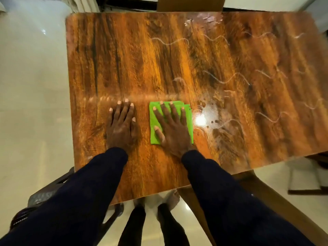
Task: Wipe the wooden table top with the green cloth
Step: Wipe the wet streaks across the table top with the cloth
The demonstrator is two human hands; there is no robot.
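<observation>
Cloth (153, 121): green, folded into a rectangle, flat on table (124, 50), slightly right of centre and toward the near edge. Right hand (171, 129): palm down on cloth, fingers straight and spread, thumb out to the left; presses on it, curls round nothing. Covers most of cloth; green visible along left, far and right edges. Left hand (121, 125): flat on bare wood just left of cloth, not touching it, fingers straight and close together, holding nothing. Dark sleeves (221, 192) on both forearms, reaching in over near edge. Wood glossy, orange-brown, heavy dark grain. Right half of table: pale wavy streaks (225, 80) in several rows, well apart from cloth. Patchy wet-looking film (216, 110) just right of cloth, with bright glare spot (200, 120) beside cloth's right edge. Faint pale band (99, 99) across wood just beyond fingertips of both hands. Right side of view blurred; fine detail of streaks not readable. Below near edge: two dark trouser legs (134, 226) over pale shiny floor (32, 86). Dark chair (44, 194) at near-left corner, partly hidden by left sleeve. Brown box (190, 4) or board past far edge; cannot tell which. Wooden rail (266, 192) under near-right corner, running toward lower right.
</observation>
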